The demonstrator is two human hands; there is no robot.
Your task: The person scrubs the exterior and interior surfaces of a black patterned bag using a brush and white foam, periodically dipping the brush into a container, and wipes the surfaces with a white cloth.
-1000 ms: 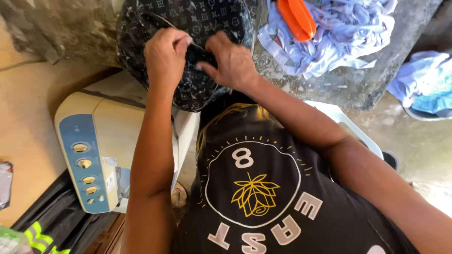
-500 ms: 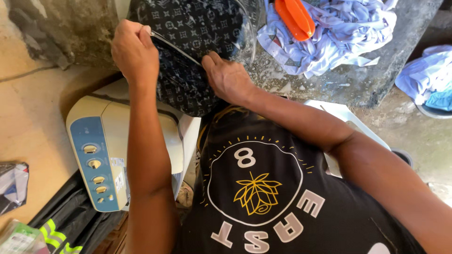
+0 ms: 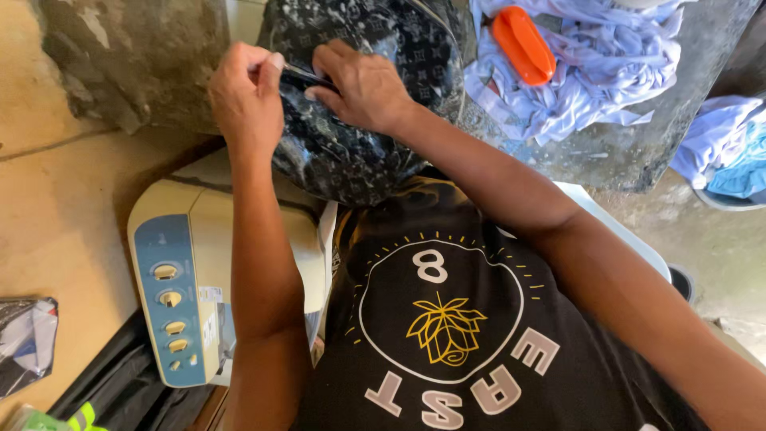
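The person's 2 hands meet on a dark patterned bag (image 3: 359, 152), a black bag covered in small pale motifs that rests against the person's chest and the top of a cream washing machine (image 3: 231, 263). The left hand (image 3: 246, 96) is closed, thumb and fingers pinching a thin dark strap or zip edge (image 3: 297, 74) at the upper part of the bag. The right hand (image 3: 363, 84) lies on the bag just beside it, its fingers curled and pinching the same dark edge, so the 2 hands nearly touch.

The washing machine stands below the left forearm, with a blue control panel (image 3: 171, 303) carrying 4 yellowish knobs. Beyond the bag, on a rough grey stone surface (image 3: 630, 136), lies a heap of pale lilac cloth (image 3: 574, 88) with an orange scrubbing brush (image 3: 523, 44) on top of it, near the far edge. More pale blue cloth (image 3: 730, 152) sits in a basin at the right edge of the view. The person wears a black shirt (image 3: 447, 335) with a round print. A tan floor (image 3: 56, 215) shows at the left.
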